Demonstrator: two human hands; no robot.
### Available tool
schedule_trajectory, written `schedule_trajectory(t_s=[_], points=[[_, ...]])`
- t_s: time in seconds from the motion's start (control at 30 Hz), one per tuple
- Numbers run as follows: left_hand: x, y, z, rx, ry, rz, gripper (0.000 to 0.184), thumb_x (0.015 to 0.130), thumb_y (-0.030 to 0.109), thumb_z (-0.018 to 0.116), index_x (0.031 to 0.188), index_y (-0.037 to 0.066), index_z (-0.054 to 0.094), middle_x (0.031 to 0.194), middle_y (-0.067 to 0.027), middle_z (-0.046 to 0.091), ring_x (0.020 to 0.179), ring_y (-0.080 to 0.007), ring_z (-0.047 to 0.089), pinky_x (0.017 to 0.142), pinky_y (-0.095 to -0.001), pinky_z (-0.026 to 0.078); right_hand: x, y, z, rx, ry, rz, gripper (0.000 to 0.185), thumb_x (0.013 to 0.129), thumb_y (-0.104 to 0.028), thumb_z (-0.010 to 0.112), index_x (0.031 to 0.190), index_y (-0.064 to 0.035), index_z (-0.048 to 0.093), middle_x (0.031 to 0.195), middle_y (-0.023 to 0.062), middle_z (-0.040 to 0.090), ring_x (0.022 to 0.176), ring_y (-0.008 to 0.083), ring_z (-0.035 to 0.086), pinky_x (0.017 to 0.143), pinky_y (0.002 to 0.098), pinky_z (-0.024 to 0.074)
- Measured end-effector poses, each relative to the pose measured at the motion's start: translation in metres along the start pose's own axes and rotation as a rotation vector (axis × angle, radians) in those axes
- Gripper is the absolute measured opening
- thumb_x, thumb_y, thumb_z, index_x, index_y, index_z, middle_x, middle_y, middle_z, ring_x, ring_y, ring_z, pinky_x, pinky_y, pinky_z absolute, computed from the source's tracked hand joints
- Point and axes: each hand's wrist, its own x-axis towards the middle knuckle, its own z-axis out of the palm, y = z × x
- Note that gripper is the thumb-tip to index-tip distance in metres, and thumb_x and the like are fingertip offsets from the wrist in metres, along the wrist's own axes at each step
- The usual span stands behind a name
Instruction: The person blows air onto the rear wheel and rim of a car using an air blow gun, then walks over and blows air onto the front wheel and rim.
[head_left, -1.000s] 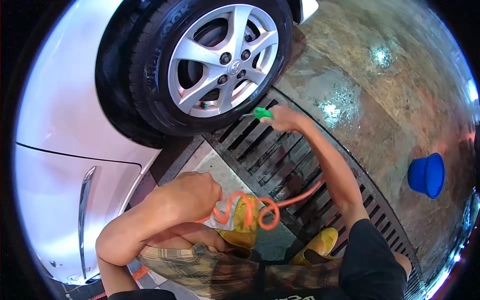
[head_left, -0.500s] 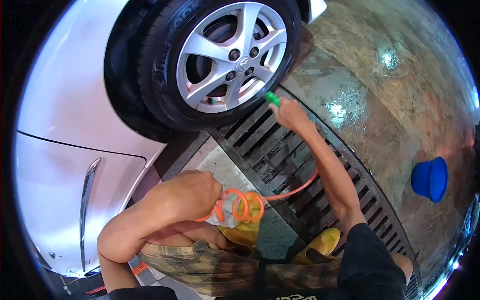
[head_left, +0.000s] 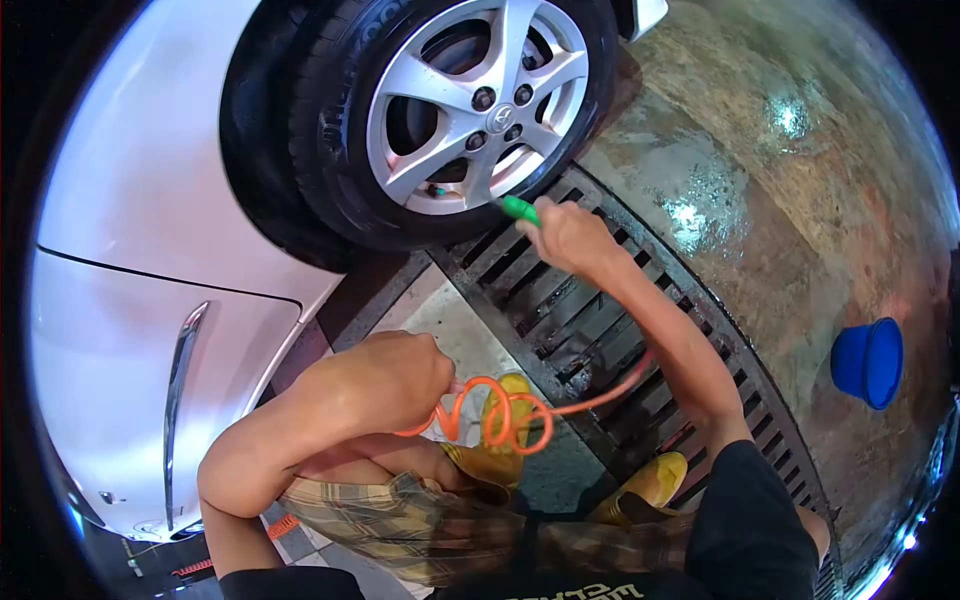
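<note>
My right hand (head_left: 572,236) is closed around a green nozzle (head_left: 520,209), whose tip points left at the lower edge of the silver alloy wheel (head_left: 430,84). I cannot tell whether the tip touches the wheel. Mounted on that wheel is a black tyre (head_left: 330,190). A small green-capped valve (head_left: 436,190) shows in a gap between spokes, left of the nozzle. My left hand (head_left: 405,375), in a fist over my lap, grips an orange coiled hose (head_left: 545,425). Its loops hang out to the right, and the hose runs under my right forearm.
The car's silver-white body (head_left: 130,190) fills the left side. A slatted drain grate (head_left: 560,310) runs below the tyre and along my right. On the wet concrete floor (head_left: 720,130) stands a blue bucket (head_left: 866,364). My yellow boots (head_left: 650,485) are beneath me.
My right hand has swung the nozzle left and slightly down, from upright to pointing at the wheel's lower rim. The hose loops shifted a little to the right. My left hand keeps its grip.
</note>
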Motion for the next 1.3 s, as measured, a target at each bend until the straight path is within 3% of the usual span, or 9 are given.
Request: schedule_trajectory(t_s=[0.3,0.4,0.57,0.63,0.93,1.03,1.1,1.17,1.3], points=[[-0.003,0.003,-0.004,0.004,-0.073,-0.035,0.021,0.087,0.016,0.057,0.09,-0.002,0.069,0.084,-0.0239,0.067,0.085,-0.0406,0.067,0.077,-0.046,0.053,-0.002,-0.012,-0.014,-0.032,-0.392,-0.172,0.04,0.095,-0.039,0.057,0.098,0.0003,0.06,0.085,0.0262,0.066,0.085,0.0465,0.064,0.074,0.052,0.0514],[-0.004,0.0,0.002,0.008,-0.005,-0.016,0.02,0.084,0.013,0.056,0.085,-0.003,0.069,0.08,-0.0226,0.067,0.081,-0.0391,0.067,0.074,-0.0448,0.054,-0.001,-0.03,-0.019,0.197,0.043,-0.26,0.041,0.097,-0.04,0.054,0.097,0.0008,0.057,0.074,0.0262,0.061,0.079,0.0461,0.062,0.07,0.0533,0.0499],[-0.001,0.004,-0.009,-0.022,-0.137,-0.028,0.02,0.086,0.015,0.058,0.09,-0.002,0.069,0.084,-0.024,0.067,0.085,-0.0388,0.067,0.077,-0.045,0.054,-0.008,-0.053,-0.036,0.119,0.089,-0.224,0.043,0.095,-0.04,0.054,0.096,0.0019,0.06,0.079,0.027,0.066,0.077,0.0474,0.065,0.072,0.057,0.0514],[-0.003,0.001,0.0,0.012,-0.011,-0.068,0.019,0.084,0.013,0.06,0.09,-0.002,0.07,0.084,-0.0242,0.067,0.084,-0.0384,0.068,0.076,-0.045,0.054,-0.007,-0.051,-0.041,-0.085,-0.174,-0.251,0.041,0.095,-0.041,0.056,0.095,-0.0005,0.059,0.076,0.0233,0.066,0.075,0.0465,0.065,0.068,0.054,0.0511],[-0.007,0.003,-0.003,-0.018,-0.016,0.04,0.02,0.083,0.013,0.06,0.093,-0.001,0.07,0.084,-0.0232,0.068,0.082,-0.0384,0.067,0.075,-0.0448,0.054,-0.008,-0.077,-0.049,0.349,0.275,-0.202,0.038,0.095,-0.036,0.059,0.102,0.0009,0.058,0.072,0.0259,0.063,0.073,0.0476,0.063,0.065,0.0533,0.0505],[-0.006,-0.007,0.007,0.001,0.138,0.032,0.019,0.081,0.012,0.062,0.092,-0.001,0.07,0.081,-0.0232,0.067,0.081,-0.0383,0.067,0.074,-0.0451,0.053,-0.012,-0.08,-0.064,0.038,-0.04,-0.335,0.036,0.094,-0.034,0.059,0.101,0.0017,0.058,0.071,0.0259,0.063,0.072,0.0477,0.063,0.065,0.0541,0.0509],[-0.004,-0.002,0.0,-0.001,0.037,0.036,0.018,0.083,0.013,0.062,0.09,-0.001,0.07,0.079,-0.0236,0.067,0.08,-0.0386,0.067,0.073,-0.0451,0.053,-0.017,-0.077,-0.06,0.016,-0.015,-0.374,0.034,0.094,-0.032,0.06,0.1,0.0012,0.057,0.068,0.0255,0.063,0.07,0.0466,0.064,0.065,0.0557,0.0503],[-0.004,-0.002,-0.003,-0.005,-0.047,0.035,0.018,0.084,0.015,0.062,0.088,-0.001,0.07,0.078,-0.024,0.067,0.08,-0.0388,0.067,0.073,-0.0451,0.053,-0.014,-0.075,-0.057,0.165,0.329,-0.022,0.033,0.094,-0.032,0.06,0.097,0.0004,0.056,0.068,0.0247,0.063,0.07,0.0461,0.064,0.065,0.056,0.0506],[-0.005,-0.002,-0.004,-0.011,-0.018,-0.051,0.019,0.085,0.016,0.062,0.087,-0.001,0.069,0.078,-0.0239,0.067,0.078,-0.0392,0.067,0.072,-0.0447,0.053,-0.023,-0.049,-0.042,0.099,0.315,-0.118,0.031,0.094,-0.029,0.06,0.092,0.0013,0.053,0.066,0.0259,0.062,0.067,0.0485,0.062,0.059,0.0532,0.0499]])
